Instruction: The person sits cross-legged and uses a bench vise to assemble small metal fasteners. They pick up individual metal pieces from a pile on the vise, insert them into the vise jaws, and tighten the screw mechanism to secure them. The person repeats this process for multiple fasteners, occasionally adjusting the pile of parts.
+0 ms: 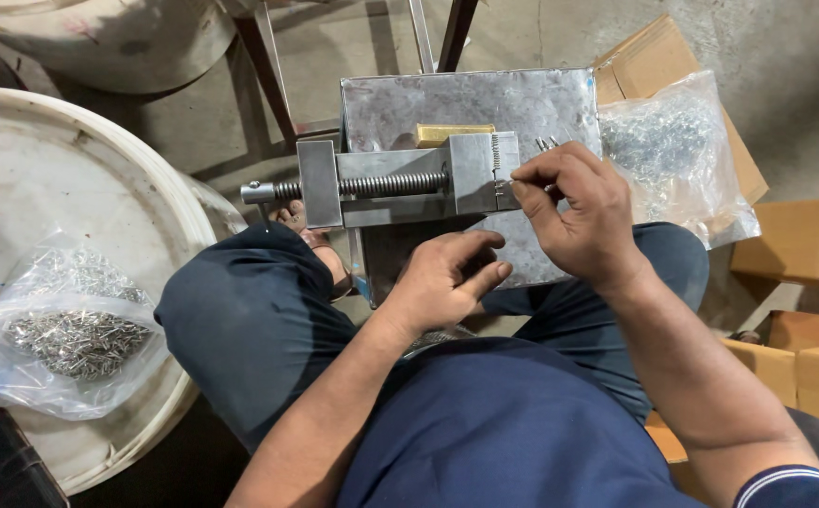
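Observation:
A steel vise [409,179] with a threaded screw [372,185] sits on a metal plate [471,108] in front of me. My right hand [574,212] pinches small metal pins [547,144] at the vise's jaw on the right end. My left hand [447,277] rests just below the vise on the plate's lower edge, fingers curled, and I cannot tell whether it holds anything. A brass-coloured block [452,133] lies behind the vise jaw.
A clear bag of small metal pins [71,329] lies on a white round lid [80,188] at left. Another clear bag of pins [673,150] rests on a cardboard box [654,56] at right. More cardboard boxes [804,245] stand far right.

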Motion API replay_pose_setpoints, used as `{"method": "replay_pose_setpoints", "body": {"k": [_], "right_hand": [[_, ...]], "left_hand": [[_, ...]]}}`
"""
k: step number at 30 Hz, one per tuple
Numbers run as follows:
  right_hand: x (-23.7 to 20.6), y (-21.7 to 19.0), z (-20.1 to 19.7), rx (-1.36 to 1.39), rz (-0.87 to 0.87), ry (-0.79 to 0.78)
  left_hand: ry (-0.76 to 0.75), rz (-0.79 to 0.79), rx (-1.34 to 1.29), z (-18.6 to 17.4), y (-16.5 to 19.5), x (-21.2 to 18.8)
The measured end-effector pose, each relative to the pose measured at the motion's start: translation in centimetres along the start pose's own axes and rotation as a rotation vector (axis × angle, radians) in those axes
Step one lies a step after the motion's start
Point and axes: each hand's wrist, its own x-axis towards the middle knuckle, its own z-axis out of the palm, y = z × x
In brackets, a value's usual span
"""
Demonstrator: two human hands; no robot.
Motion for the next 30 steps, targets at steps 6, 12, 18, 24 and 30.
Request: {"method": "replay_pose_setpoints", "body": {"k": [6,12,18,24,30], "right_hand": [[0.0,0.2,0.4,-0.019,-0.003,-0.014],[-0.1,0.5,0.3,-0.022,0.004,-0.027],[-1.7,2.3,-0.4,0.039,0.034,0.037],[-5.0,6.3,-1.1,-0.063,0.243,0.093],[-7.9,6.8,-0.4,-0.089,0.298,0.045]], "left_hand": [[-0.024,-0.006,0.041,0.0,0.3,0.1],[-0.034,-0.02,0.072,0.1,0.2,0.2],[0.027,0.18,0.086,0.1,-0.1,0.1],[0.028,0.133,0.014,0.4,-0.2,-0.1],[0.03,0.127,0.013,0.6,-0.2,-0.3]]}}
